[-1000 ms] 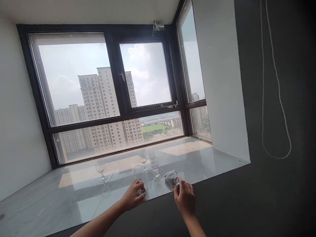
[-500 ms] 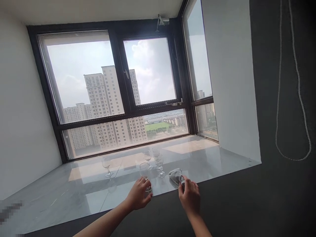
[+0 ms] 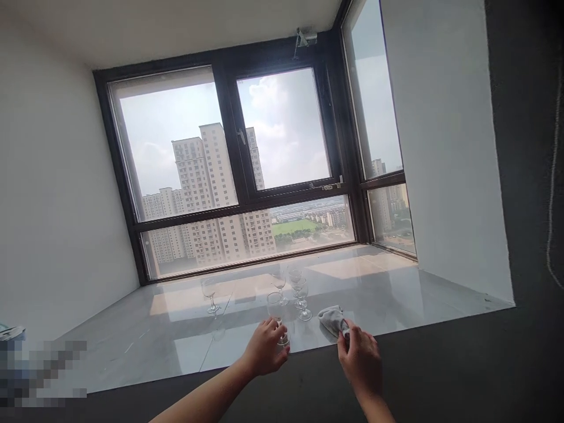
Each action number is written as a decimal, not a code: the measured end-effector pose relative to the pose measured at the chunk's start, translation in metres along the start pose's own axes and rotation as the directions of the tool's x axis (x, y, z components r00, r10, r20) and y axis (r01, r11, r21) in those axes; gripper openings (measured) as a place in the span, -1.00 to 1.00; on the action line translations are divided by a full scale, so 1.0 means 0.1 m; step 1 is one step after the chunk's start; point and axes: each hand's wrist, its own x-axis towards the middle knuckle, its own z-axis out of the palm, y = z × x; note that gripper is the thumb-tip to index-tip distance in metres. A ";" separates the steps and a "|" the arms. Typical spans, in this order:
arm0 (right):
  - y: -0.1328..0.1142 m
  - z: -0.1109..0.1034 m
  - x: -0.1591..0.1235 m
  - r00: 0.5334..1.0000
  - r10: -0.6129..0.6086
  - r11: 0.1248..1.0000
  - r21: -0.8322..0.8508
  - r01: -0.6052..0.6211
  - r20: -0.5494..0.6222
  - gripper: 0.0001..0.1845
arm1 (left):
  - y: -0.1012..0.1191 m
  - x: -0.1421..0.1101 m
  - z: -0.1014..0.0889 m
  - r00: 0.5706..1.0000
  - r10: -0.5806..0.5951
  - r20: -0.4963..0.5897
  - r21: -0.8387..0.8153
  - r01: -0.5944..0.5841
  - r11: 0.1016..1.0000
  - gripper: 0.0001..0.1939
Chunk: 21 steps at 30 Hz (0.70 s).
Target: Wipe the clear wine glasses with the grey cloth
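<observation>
My left hand [image 3: 265, 348] is closed around the lower stem of a clear wine glass [image 3: 274, 301], which stands upright near the front edge of the window sill [image 3: 379, 314]. Its fingers partly cover the stem and foot. A bunched grey cloth [image 3: 332, 320] lies on the sill, and my right hand [image 3: 361, 355] pinches its near end. Between the hands and a little farther back stand more clear stemmed glasses, among them a near one [image 3: 304, 299] and one behind it to the left [image 3: 279, 282].
A lone stemmed glass [image 3: 211, 294] stands farther left on the glossy sill. Behind the sill is a dark-framed window [image 3: 238, 214], with a white side wall [image 3: 449, 176] at the right. A blurred-out patch [image 3: 48, 370] hides the far-left corner. A pull cord [image 3: 553, 194] hangs at the right.
The view has turned left, so everything sits farther right in the picture. Both hands keep their holds on the glass and the cloth, with little movement relative to the sill.
</observation>
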 end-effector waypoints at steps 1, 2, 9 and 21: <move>0.00 0.00 0.00 1.000 -0.003 1.000 -0.007 0.003 0.003 -0.73 | 0.00 0.00 0.01 1.000 -0.006 -0.003 0.011 0.006 1.000 -0.69; 0.01 0.00 0.00 1.000 -0.006 1.000 -0.014 0.006 0.006 -0.74 | 0.01 0.00 0.02 1.000 -0.011 -0.005 0.022 0.011 1.000 -0.68; 0.01 0.00 -0.02 1.000 -0.006 1.000 -0.016 0.006 0.010 -0.73 | 0.01 0.00 0.04 0.998 -0.054 -0.030 0.042 0.055 0.998 -0.82; 0.00 -0.01 0.01 1.000 -0.022 0.999 -0.034 0.021 -0.007 -0.75 | 0.04 0.00 0.01 0.994 -0.106 -0.025 0.084 0.108 0.991 -0.87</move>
